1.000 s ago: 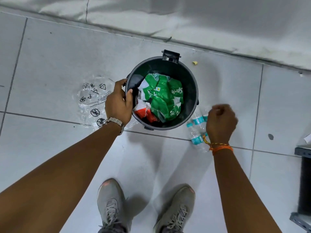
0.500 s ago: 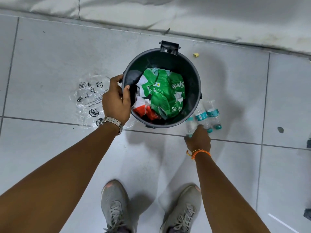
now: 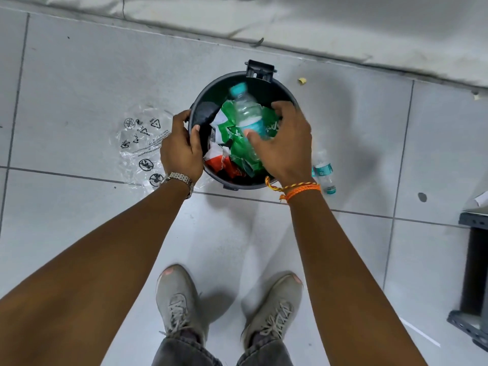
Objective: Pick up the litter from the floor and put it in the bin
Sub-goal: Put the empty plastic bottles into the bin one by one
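A round black bin (image 3: 224,78) stands on the tiled floor, holding a crumpled green wrapper (image 3: 239,150) and a red and white wrapper (image 3: 220,161). My left hand (image 3: 181,149) grips the bin's left rim. Over the bin's mouth, my right hand (image 3: 284,143) holds a clear plastic bottle (image 3: 248,112) with a teal cap and label, its thumb across the bottle and its fingers loosely curled. A second small bottle (image 3: 323,170) lies on the floor against the bin's right side. A clear plastic bag (image 3: 142,143) with black printed symbols lies flat to the left of the bin.
A small yellow scrap (image 3: 302,80) lies behind the bin near the wall's base (image 3: 343,27). A dark metal frame (image 3: 475,262) stands at the right edge with a white paper (image 3: 482,199) above it. My shoes (image 3: 179,299) are just in front of the bin.
My right hand took one bottle from the floor at the bin's right side and lifted it over the bin's mouth. My left hand has stayed on the rim.
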`<control>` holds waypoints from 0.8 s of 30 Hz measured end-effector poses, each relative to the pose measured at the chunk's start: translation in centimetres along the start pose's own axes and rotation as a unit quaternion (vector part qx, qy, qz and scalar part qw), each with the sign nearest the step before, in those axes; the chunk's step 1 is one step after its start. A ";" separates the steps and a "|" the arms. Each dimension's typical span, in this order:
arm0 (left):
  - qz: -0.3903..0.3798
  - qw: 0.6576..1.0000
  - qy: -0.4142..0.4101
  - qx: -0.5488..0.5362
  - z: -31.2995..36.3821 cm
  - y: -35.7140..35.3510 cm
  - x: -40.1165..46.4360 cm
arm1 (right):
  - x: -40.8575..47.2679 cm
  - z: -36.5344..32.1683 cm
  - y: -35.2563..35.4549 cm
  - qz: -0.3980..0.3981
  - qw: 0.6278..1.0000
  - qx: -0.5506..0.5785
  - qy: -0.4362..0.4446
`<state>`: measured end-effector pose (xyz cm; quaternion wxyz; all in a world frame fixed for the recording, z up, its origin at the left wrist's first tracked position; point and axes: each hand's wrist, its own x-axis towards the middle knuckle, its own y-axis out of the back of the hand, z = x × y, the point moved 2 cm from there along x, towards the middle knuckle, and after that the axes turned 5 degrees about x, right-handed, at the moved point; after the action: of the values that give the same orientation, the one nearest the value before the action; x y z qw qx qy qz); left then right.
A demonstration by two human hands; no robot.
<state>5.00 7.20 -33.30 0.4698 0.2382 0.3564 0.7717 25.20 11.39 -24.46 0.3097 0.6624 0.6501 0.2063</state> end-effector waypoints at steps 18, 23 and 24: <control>0.032 0.999 -0.031 -0.001 -0.2 -0.3 0.2 | 0.2 19.5 -4.8 -0.202 0.895 -0.372 -0.140; 0.026 0.999 -0.035 0.015 0.2 0.2 0.2 | -1.5 19.1 -5.2 -0.218 0.888 -0.355 -0.195; 0.022 0.999 -0.034 0.018 0.3 0.3 0.2 | -1.6 18.5 -4.8 -0.191 0.897 -0.339 -0.211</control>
<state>4.95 7.42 -32.92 0.4603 0.2806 0.3483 0.7669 34.09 7.05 -40.83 0.6787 0.4088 0.5741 0.2065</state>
